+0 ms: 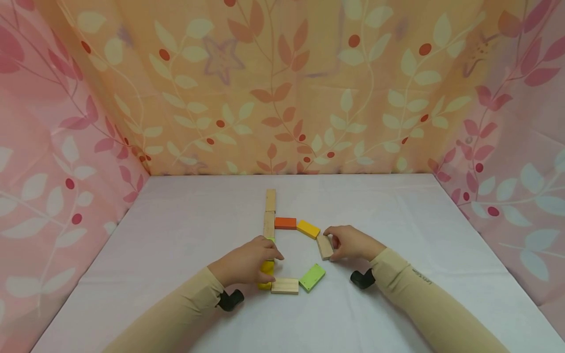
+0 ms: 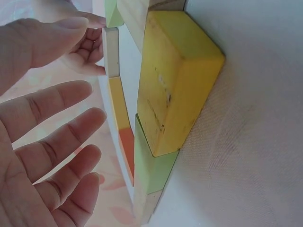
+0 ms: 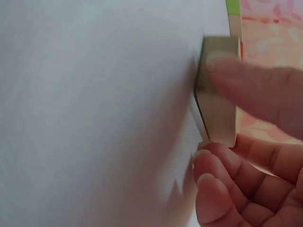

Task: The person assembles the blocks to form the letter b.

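Note:
My right hand (image 1: 355,243) holds a plain wooden block (image 1: 325,247) near both its ends, thumb and fingers on it; the right wrist view shows the same block (image 3: 220,94) close up, low at the white surface. My left hand (image 1: 247,262) is over the yellow block (image 1: 267,274), fingers spread and loosely extended. Seen from the left wrist, that hand (image 2: 47,127) holds nothing and stands apart from the yellow block (image 2: 165,85). A yellow block (image 1: 308,229) and an orange block (image 1: 285,223) lead from the held block to a straight column of blocks.
Two plain wooden blocks, the far one (image 1: 270,200) topmost, extend the column away from me. A green block (image 1: 312,277) lies angled beside another wooden block (image 1: 285,286) at the near side. The white-covered table (image 1: 185,211) meets patterned curtains (image 1: 282,98) at the back and sides.

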### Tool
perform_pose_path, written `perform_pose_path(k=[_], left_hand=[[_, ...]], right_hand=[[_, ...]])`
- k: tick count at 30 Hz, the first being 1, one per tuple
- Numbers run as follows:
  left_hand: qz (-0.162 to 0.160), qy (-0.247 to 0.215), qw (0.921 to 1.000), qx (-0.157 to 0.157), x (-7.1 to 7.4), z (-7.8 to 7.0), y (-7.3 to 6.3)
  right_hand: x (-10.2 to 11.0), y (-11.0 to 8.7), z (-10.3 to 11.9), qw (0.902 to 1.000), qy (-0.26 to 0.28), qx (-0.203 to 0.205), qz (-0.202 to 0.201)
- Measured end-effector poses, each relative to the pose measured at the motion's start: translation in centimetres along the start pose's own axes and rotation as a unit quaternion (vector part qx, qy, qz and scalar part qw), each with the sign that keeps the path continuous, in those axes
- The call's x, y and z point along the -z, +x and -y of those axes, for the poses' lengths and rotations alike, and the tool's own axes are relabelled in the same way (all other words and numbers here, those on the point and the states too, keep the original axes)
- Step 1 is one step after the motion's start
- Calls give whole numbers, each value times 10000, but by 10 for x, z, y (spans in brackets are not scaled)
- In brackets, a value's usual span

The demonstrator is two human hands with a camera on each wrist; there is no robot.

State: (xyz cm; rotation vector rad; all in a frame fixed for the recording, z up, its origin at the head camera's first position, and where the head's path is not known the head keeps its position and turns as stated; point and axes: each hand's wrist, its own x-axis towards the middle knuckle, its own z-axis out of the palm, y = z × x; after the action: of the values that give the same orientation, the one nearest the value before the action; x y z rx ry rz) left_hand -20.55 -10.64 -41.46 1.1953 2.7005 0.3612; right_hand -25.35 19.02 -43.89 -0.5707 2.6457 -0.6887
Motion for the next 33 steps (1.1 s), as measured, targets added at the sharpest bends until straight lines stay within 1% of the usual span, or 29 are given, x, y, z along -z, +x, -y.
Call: perform_pose_path(k=[10, 18, 20, 23, 25, 29, 33], left_hand=[[-8, -47, 10000, -42, 1, -2, 1], [-32, 0, 10000, -70, 0, -2, 1], [-23, 1, 10000, -51, 0, -3, 1], [-6, 7, 10000, -20, 0, -3, 0], [-6, -5, 10000, -17, 0, -3, 0], [-39, -43, 10000, -71, 0, -3, 0], [-50, -77, 9999, -102, 0, -2, 0]], right_hand=[[-3, -2, 10, 9999, 95, 40, 36], [-7, -3, 12, 9999, 69, -71, 52], [-7, -3, 13, 10000, 43, -29, 50], [-6, -3, 12, 9999, -50, 64, 77], [-3, -3, 13, 9999, -14, 33, 94], [9, 3, 13, 9999, -37, -123, -104], [17, 16, 16, 9987, -152, -276, -399]])
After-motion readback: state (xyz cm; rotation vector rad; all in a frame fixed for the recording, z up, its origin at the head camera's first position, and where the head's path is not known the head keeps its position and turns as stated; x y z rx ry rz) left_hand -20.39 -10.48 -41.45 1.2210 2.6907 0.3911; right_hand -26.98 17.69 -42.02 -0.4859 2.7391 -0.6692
